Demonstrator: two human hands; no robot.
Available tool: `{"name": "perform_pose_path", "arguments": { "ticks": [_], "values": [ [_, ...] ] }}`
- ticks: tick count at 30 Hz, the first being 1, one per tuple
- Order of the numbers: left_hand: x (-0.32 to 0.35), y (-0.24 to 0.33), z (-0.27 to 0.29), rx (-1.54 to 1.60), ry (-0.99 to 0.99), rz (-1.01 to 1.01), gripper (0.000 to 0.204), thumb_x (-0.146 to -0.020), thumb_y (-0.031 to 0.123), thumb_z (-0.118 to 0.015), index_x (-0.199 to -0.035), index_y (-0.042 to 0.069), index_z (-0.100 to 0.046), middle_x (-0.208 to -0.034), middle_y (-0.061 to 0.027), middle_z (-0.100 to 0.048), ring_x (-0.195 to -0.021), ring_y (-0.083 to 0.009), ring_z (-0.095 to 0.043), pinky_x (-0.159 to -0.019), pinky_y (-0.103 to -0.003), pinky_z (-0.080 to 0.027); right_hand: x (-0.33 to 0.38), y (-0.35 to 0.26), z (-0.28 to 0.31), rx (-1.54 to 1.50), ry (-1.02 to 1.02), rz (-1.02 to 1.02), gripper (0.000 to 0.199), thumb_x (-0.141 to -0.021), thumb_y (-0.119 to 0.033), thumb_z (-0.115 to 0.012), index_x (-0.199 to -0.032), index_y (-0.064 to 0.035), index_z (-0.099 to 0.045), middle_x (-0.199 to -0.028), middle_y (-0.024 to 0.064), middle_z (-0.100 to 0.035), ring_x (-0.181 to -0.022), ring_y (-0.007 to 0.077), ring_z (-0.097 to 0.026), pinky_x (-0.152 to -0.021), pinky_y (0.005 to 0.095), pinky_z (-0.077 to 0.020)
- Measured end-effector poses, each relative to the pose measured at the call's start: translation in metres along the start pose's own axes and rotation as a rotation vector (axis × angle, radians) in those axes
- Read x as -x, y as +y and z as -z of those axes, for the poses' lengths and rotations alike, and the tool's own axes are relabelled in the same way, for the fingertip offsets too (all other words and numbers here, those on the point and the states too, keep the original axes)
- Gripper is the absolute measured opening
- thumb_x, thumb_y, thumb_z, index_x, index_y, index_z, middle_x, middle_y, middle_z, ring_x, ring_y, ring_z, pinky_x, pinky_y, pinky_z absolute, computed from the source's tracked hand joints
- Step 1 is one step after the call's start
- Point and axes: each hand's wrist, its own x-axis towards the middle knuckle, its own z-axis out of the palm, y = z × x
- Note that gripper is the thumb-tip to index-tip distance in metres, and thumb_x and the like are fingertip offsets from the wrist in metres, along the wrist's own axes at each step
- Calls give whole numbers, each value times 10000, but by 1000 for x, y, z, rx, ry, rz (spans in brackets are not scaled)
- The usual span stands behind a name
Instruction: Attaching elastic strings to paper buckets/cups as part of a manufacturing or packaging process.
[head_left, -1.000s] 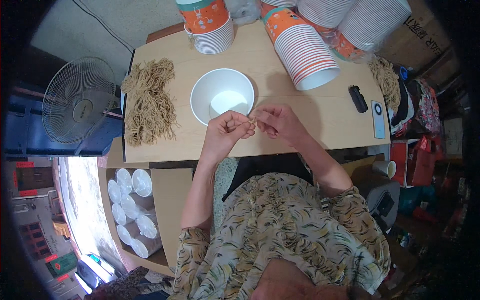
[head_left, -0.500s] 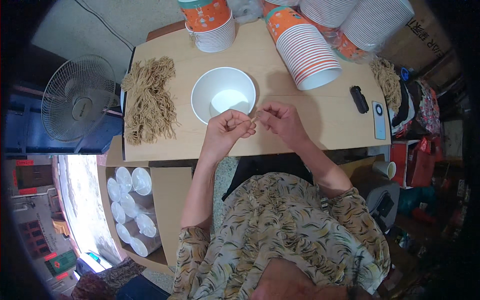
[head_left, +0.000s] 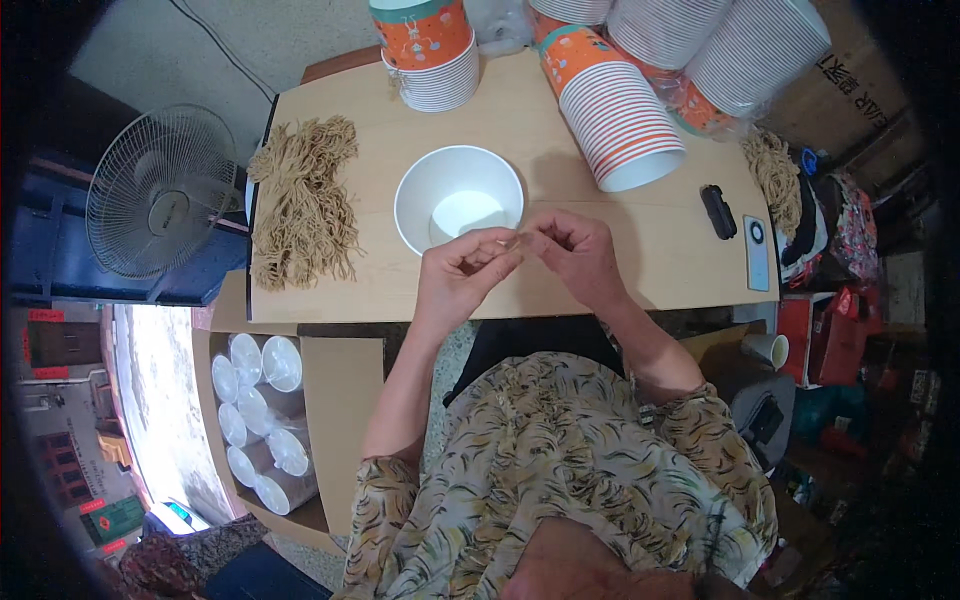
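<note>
My left hand point(head_left: 462, 274) and my right hand point(head_left: 574, 252) meet fingertip to fingertip over the front of a light wooden table point(head_left: 660, 270). Between them they pinch a short tan string point(head_left: 517, 240), barely visible. Just behind the fingers stands a white paper bowl point(head_left: 458, 198), upright with nothing seen inside. A heap of tan strings point(head_left: 305, 205) lies at the table's left end, beyond my left hand.
Stacks of orange-and-white paper cups lie at the back point(head_left: 612, 112) and one stands upright point(head_left: 425, 52). A black small device point(head_left: 717, 211) and a phone point(head_left: 757, 252) lie at right. A fan point(head_left: 160, 192) stands left; a box of lidded cups point(head_left: 262, 420) sits below.
Both hands stay pinched together in front of the bowl; the fingers have shifted only slightly on the string.
</note>
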Motion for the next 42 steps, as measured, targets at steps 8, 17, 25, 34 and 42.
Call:
{"name": "perform_pose_path", "arguments": {
  "ticks": [8,17,25,34,42],
  "values": [
    [13,5,-1,-561,65,-318,103,-885,32,-731,-982,13,-706,-858,-78,-684,-661,-148,-651,-578,-274,-514,8,-25,18,452,-206,-65,83,-930,-88,-715,-939,-10,-687,-718,-88,-559,-626,-7,-444,-556,191,-370],
    [15,-15,-1,-764,213,-419,99,-887,73,-731,-963,49,-671,-1004,-108,-731,-758,-213,-735,-602,-313,-587,11,-28,34,-42,-8,-123,80,-907,-85,-728,-916,-39,-664,-782,-67,-588,-686,9,-506,-589,184,-387],
    [14,-26,12,-922,281,-373,221,-839,178,-801,-1008,76,-702,-918,-98,-742,-619,-184,-700,-568,-315,-575,23,-35,34,-101,-33,2,118,-943,-113,-714,-995,-14,-677,-814,-59,-620,-706,7,-525,-633,182,-436],
    [26,7,66,-1298,320,-414,326,-755,83,-796,-1068,155,-739,-1072,-25,-718,-846,-221,-709,-681,-337,-582,12,-53,27,-26,84,141,166,-1011,-108,-594,-1117,4,-655,-863,-4,-622,-725,36,-544,-653,184,-447],
    [-12,9,16,-1349,367,-351,113,-844,153,-737,-944,105,-718,-829,-92,-690,-739,-265,-694,-595,-380,-552,3,-58,-11,-430,-91,7,210,-1030,-82,-506,-1169,29,-616,-942,41,-612,-759,78,-540,-652,219,-435]
  ]
}}
